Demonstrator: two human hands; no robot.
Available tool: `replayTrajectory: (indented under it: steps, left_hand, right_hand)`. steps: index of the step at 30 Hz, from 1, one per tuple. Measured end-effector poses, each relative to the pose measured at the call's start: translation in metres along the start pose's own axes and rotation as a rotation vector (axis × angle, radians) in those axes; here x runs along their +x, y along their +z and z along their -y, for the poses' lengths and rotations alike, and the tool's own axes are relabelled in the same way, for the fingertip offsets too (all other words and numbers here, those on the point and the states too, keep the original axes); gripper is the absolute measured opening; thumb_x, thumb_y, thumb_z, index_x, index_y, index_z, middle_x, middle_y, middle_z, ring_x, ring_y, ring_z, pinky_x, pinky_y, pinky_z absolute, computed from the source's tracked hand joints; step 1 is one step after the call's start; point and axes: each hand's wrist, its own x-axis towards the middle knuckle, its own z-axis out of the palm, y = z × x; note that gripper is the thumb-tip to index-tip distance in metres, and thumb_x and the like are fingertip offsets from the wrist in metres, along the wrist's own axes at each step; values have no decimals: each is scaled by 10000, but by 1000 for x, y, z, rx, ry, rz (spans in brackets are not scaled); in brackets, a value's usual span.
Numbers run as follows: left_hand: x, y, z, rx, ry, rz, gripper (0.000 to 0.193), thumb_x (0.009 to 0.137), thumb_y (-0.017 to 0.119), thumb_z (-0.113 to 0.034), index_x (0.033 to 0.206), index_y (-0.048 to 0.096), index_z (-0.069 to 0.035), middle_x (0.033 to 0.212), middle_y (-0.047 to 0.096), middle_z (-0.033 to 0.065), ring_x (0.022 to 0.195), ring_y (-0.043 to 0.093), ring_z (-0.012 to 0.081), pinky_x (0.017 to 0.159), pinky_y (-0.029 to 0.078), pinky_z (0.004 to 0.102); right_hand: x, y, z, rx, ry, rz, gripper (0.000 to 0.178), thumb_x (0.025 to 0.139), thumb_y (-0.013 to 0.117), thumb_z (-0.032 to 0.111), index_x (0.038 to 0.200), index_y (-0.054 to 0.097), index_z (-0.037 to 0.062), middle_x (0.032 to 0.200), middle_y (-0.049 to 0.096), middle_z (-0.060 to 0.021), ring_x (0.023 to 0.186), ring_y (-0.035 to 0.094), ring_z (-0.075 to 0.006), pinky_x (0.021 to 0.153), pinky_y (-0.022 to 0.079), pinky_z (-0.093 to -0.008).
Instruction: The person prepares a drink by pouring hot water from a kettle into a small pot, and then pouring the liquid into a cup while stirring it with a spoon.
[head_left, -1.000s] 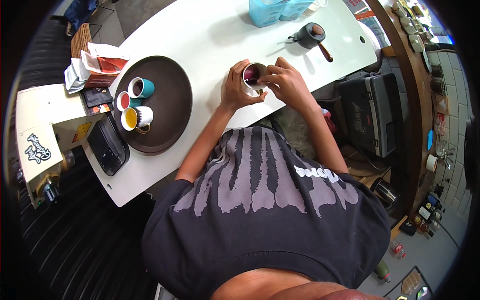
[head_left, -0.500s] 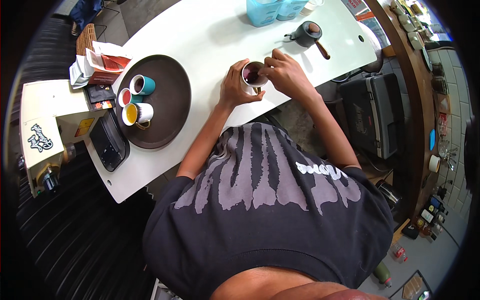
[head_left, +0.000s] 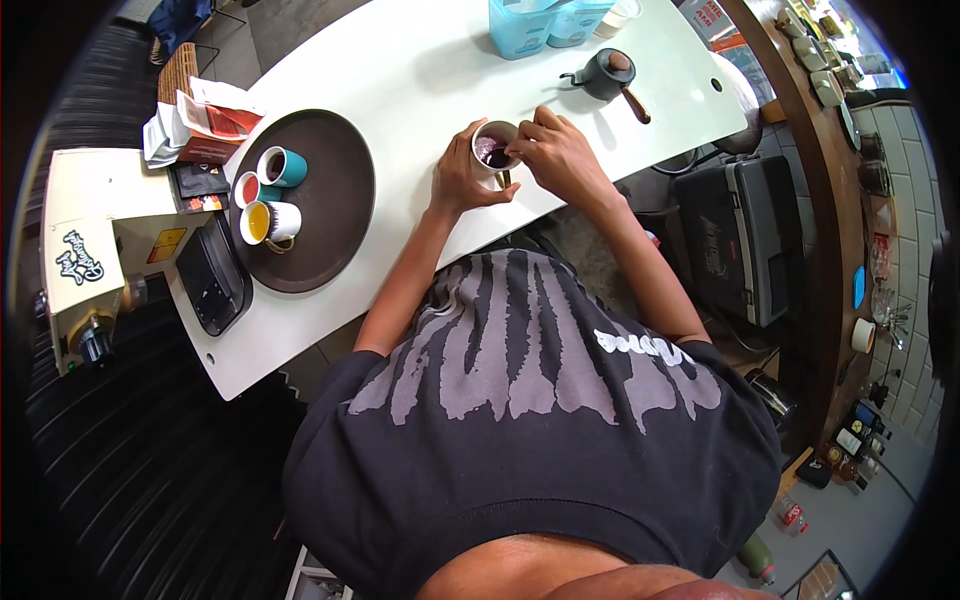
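Note:
A pale mug with a gold handle [head_left: 503, 179] stands near the front edge of the white table, with dark purple liquid [head_left: 490, 152] inside. My left hand [head_left: 459, 178] is wrapped round the mug's left side, its thumb reaching toward the handle. Over the right of the rim, the fingers of my right hand [head_left: 560, 158] are pinched together, tips at the mug's opening. Whatever they hold is hidden or too thin to name. A paler patch shows on the liquid's surface.
On the left, a round brown tray [head_left: 340, 225] carries several cups, among them a teal cup [head_left: 290, 167] and a white mug [head_left: 285, 222] with yellow liquid. A small dark pot [head_left: 606, 75] and blue containers [head_left: 522, 28] stand at the back. A black device [head_left: 212, 280] lies left.
The whole view has shifted slightly. My right hand's fingers have moved a little at the rim, and more of the pale patch on the purple liquid shows. My left hand keeps its hold.

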Motion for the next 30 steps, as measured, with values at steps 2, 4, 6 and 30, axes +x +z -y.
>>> replayTrajectory:
  steps: [2, 4, 6, 30]
  left_hand:
    - [-1, -1, 4, -21, -24, 20, 1062, 628, 941, -508, 1447, 512, 13, 1321, 652, 197, 1142, 703, 355, 969, 603, 445]
    - [-3, -2, 7, -52, -68, 15, 1089, 630, 930, -527, 1458, 499, 35, 1327, 654, 215, 1137, 712, 369, 959, 607, 452]
    - [-4, 0, 10, -56, -68, 18, 1094, 630, 925, -528, 1460, 498, 42, 1334, 651, 222, 1145, 710, 373, 962, 606, 453]
    - [-35, 24, -41, 18, -306, -256, 1060, 658, 896, -397, 1508, 406, 3, 1263, 666, 223, 1132, 712, 386, 978, 594, 457]
  right_hand:
    - [6, 2, -1, -39, -26, -6, 168, 812, 781, 79, 975, 813, 103, 911, 695, -29, 940, 588, -252, 863, 538, -360]
    - [13, 6, 1, 70, -6, 42, 156, 814, 777, 73, 964, 814, 97, 919, 700, -36, 941, 591, -252, 861, 541, -359]
    - [15, 10, 3, 172, 6, 40, 150, 814, 776, 70, 957, 814, 92, 917, 699, -37, 941, 592, -251, 859, 541, -359]
    - [14, -32, -27, 598, 31, -74, 96, 876, 759, 31, 971, 766, 46, 941, 686, -74, 935, 605, -296, 815, 519, -403]
